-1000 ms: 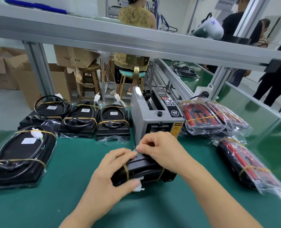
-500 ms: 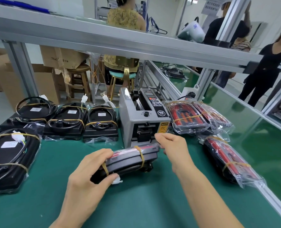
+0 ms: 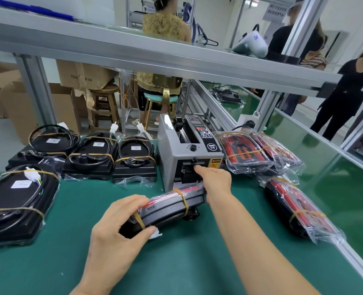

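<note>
Reach for tape: right hand (image 3: 215, 177) has left the bagged unit (image 3: 172, 204) for the tape dispenser (image 3: 176, 154).
Only the left hand (image 3: 112, 237) now wraps its grip round the unit's near end, holding it on the green surface (image 3: 197, 262) just before the dispenser. Right fingertips touch the outlet; whether they pinch a strip cannot be told. Another piece of tape seems wanted.

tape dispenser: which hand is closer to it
Right. The right hand reaches to the front slot of the tape dispenser, fingertip at the opening. The left hand is nearer the camera, gripping the bagged black unit.
</note>
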The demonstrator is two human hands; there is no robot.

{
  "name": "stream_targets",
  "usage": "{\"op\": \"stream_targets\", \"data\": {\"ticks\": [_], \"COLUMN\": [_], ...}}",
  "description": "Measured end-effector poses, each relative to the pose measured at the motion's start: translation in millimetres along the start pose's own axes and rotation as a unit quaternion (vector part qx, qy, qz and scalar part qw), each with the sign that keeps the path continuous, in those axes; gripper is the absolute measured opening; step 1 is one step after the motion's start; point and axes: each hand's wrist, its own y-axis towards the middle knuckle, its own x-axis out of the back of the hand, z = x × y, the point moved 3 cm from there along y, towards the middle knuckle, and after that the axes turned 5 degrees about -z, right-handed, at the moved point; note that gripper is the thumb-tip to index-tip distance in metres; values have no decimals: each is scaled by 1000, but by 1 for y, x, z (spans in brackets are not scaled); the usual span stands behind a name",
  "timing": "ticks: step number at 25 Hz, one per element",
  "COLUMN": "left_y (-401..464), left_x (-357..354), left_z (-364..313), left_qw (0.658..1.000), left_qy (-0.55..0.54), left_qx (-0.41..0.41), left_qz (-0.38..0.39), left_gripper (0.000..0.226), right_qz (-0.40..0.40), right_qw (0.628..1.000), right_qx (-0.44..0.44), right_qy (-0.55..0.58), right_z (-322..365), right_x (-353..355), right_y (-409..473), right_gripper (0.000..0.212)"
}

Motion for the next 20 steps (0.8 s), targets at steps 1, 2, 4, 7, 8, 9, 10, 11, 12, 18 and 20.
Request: {"op": "stream_targets", "data": {"ticks": [1, 2, 4, 7, 8, 9, 10, 11, 12, 18, 20], "left_y": [0, 0, -2, -9, -10, -11, -12, -12, -13, -15, -16], "left_x": [0, 0, -2, -6, -7, -8, -9, -9, -9, -8, -7], "left_z": [0, 0, 1, -1, -2, -3, -3, -5, -6, -15, -18], "left_qw": [1000, 1000, 1000, 1000, 999, 999, 999, 999, 999, 999, 999], "left_qy": [-1, 0, 7, 18, 20, 19, 16, 13, 12, 12, 10], "left_qx": [2, 2, -1, 2, 5, 8, 9, 7, 6, -3, -12], "left_qz": [-1, -2, -6, -19, -24, -29, -33, -38, -42, -48, -49], "left_gripper": [70, 69, 67, 66, 66, 65, 63, 61, 59, 58, 54], "right_qz": [-3, -1, 9, 56, 89, 132, 175, 212, 230, 182, 157], "right_qw": [1000, 998, 995, 997, 995, 990, 981, 970, 957, 947, 949], "right_qx": [-21, -43, -73, -38, -3, 38, 78, 123, 171, 230, 239], "right_qy": [22, 46, 68, 47, 37, 27, 15, -4, -40, -135, -131], "right_z": [0, 0, 3, 10, 12, 12, 10, 6, -2, -39, -42], "right_x": [-2, -5, -2, 23, 33, 40, 43, 43, 42, 31, 30], "right_y": [0, -1, -7, -23, -34, -50, -70, -90, -106, -134, -133], "right_gripper": [13, 13, 13, 13, 14, 12, 9, 6, 10, 10, 10]}}
